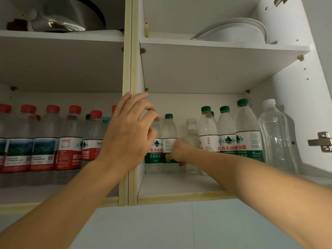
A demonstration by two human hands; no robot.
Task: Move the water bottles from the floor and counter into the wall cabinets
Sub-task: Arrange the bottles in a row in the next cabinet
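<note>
Reached deep into right-hand cabinet bay with right hand (177, 151), fingers curled round lower label of green-capped bottle (168, 141); bottle upright on bottom shelf (179, 184), just right of centre divider (130, 123). Noted a second green-labelled bottle (156, 153) between it and the divider, touching or nearly so; cap hidden behind left hand (129, 130). Left hand raised in front of divider, holding nothing, fingers loosely bent and slightly apart; index tip at or near divider edge, contact not confirmed.

Further right of divider: small clear bottle (191, 141) close beside gripped one, then cluster of three taller green-capped bottles (228, 133), then tall unlabelled white-capped bottle (274, 137) near cabinet side wall. Left of divider: row of red-capped bottles (46, 139) filling that bay's shelf. Above, white plates (233, 31) on upper shelf right of divider, metal cookware (71, 15) on upper shelf left of it.

Judged step in hand: seating the gripped bottle against its neighbour at back of shelf. Advice for clean placement: keep base flat on shelf while sliding, push low on body rather than at the neck to avoid tipping, mind wrist against the small clear bottle, release only once bottle stands free. Room seen at shelf front for more bottles. Floor and counter stock out of view, so remaining count unknown.
</note>
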